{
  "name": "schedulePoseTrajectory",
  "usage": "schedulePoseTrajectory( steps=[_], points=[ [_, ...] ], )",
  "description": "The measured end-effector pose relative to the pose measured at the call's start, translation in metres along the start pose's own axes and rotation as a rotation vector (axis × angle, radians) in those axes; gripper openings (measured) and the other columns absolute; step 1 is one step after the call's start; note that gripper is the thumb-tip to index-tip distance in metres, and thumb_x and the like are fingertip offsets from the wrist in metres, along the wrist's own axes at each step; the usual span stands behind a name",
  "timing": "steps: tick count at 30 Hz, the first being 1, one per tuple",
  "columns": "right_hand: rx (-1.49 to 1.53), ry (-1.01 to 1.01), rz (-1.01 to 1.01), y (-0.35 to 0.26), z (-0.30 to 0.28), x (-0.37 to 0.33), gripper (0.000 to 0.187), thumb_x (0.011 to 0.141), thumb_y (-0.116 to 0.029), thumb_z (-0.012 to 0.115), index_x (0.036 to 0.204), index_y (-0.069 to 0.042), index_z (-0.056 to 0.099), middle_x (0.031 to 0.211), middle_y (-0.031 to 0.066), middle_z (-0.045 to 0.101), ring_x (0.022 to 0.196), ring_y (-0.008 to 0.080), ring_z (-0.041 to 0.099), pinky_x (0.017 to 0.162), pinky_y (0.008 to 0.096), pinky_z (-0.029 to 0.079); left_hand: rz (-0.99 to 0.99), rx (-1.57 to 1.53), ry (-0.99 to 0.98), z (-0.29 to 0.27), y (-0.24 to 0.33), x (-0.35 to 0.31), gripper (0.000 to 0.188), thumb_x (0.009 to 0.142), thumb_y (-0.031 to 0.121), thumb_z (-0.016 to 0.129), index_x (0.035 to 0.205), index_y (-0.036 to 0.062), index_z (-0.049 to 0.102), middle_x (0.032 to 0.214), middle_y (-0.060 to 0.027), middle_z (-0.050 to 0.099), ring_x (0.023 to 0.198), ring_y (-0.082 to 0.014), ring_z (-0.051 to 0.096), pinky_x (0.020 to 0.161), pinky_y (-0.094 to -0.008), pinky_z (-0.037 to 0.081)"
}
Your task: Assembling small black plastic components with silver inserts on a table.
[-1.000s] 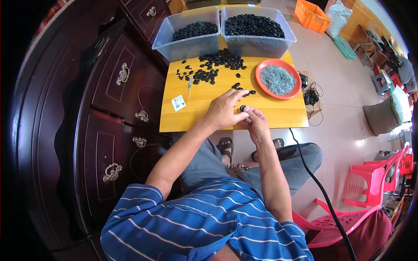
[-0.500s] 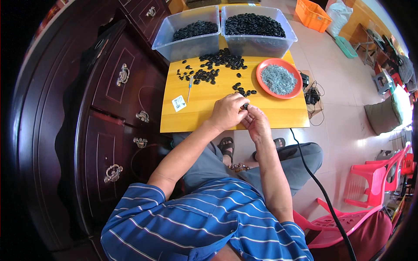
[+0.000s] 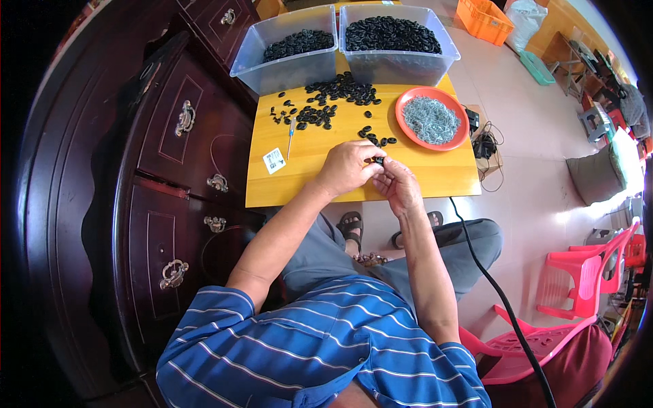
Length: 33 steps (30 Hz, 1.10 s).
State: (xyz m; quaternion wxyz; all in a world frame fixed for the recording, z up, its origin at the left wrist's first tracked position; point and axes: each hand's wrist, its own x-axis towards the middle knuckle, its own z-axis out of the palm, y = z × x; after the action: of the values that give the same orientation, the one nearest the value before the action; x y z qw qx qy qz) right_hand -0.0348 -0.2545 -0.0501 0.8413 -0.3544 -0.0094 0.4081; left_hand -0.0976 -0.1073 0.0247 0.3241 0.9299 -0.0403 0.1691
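Over the near edge of the yellow table point(image 3: 313, 187), my left hand point(image 3: 345, 168) and my right hand point(image 3: 400, 185) meet. Between their closed fingertips they pinch one small black part point(image 3: 379, 160), most of it covered by the fingers. Just beyond them lies a small group of black oval pieces point(image 3: 383, 141). Farther back is a larger loose spread of the same pieces point(image 3: 340, 88). An orange-red plate point(image 3: 400, 126) heaped with small silvery metal pieces point(image 3: 431, 119) stands to the right. A thin screwdriver point(image 3: 291, 138) and a white square label point(image 3: 274, 160) lie left of my hands.
Two clear plastic bins point(image 3: 279, 76) point(image 3: 401, 64) full of black pieces stand at the table's back. A dark wooden cabinet point(image 3: 163, 149) flanks the left side. Black cable point(image 3: 490, 272) runs down at the right, near a pink chair point(image 3: 537, 343).
The view has shifted slightly. My hands stay together, with fingers slightly rearranged, and more of the small black part shows between them.
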Motion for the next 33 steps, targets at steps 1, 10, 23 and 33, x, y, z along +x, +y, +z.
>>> schedulePoseTrajectory(
  steps=[1, 10, 23, 33],
  points=[
    [0.009, 0.003, -0.021, 0.001, 0.001, -0.001, 0.016, 0.097, -0.023, 0.063, 0.101, -0.007, 0.065, 0.085, 0.002, 0.069, 0.075, 0.0105, 0.066, 0.068, 0.0232, 0.053, 0.012, -0.007, 0.008, 0.0, 0.0, 0.0, 0.024, 0.076, 0.006, 0.075, 0.1, 0.0046, 0.072, 0.089, -0.0093, 0.07, 0.079, -0.0237, 0.069, 0.073, -0.0345, 0.054],
    [-0.014, 0.059, -0.122, 0.005, 0.007, -0.004, 0.015, 0.097, -0.018, 0.064, 0.103, -0.004, 0.067, 0.083, 0.002, 0.069, 0.073, 0.0088, 0.064, 0.068, 0.0221, 0.052, 0.025, -0.041, 0.025, 0.0, -0.002, 0.002, 0.022, 0.076, 0.004, 0.075, 0.097, 0.0045, 0.072, 0.083, -0.0089, 0.069, 0.071, -0.0218, 0.066, 0.066, -0.0326, 0.053],
    [-0.141, 0.08, -0.247, 0.008, 0.012, 0.006, 0.018, 0.099, -0.021, 0.063, 0.097, -0.003, 0.068, 0.079, 0.0004, 0.065, 0.07, 0.0061, 0.057, 0.064, 0.0209, 0.045, -0.04, -0.095, 0.034, -0.004, -0.005, 0.004, 0.019, 0.079, 0.004, 0.075, 0.098, 0.0035, 0.071, 0.083, -0.0088, 0.069, 0.068, -0.0174, 0.067, 0.063, -0.0296, 0.053],
    [-0.547, 0.048, -0.235, 0.01, -0.007, 0.016, 0.022, 0.099, -0.023, 0.061, 0.093, -0.003, 0.068, 0.075, -0.0022, 0.063, 0.064, 0.0043, 0.05, 0.059, 0.0206, 0.04, -0.074, 0.002, -0.051, 0.0, -0.018, -0.002, 0.023, 0.08, 0.01, 0.075, 0.101, 0.0042, 0.069, 0.082, -0.0109, 0.069, 0.068, -0.0209, 0.067, 0.064, -0.0323, 0.052]
  ],
)
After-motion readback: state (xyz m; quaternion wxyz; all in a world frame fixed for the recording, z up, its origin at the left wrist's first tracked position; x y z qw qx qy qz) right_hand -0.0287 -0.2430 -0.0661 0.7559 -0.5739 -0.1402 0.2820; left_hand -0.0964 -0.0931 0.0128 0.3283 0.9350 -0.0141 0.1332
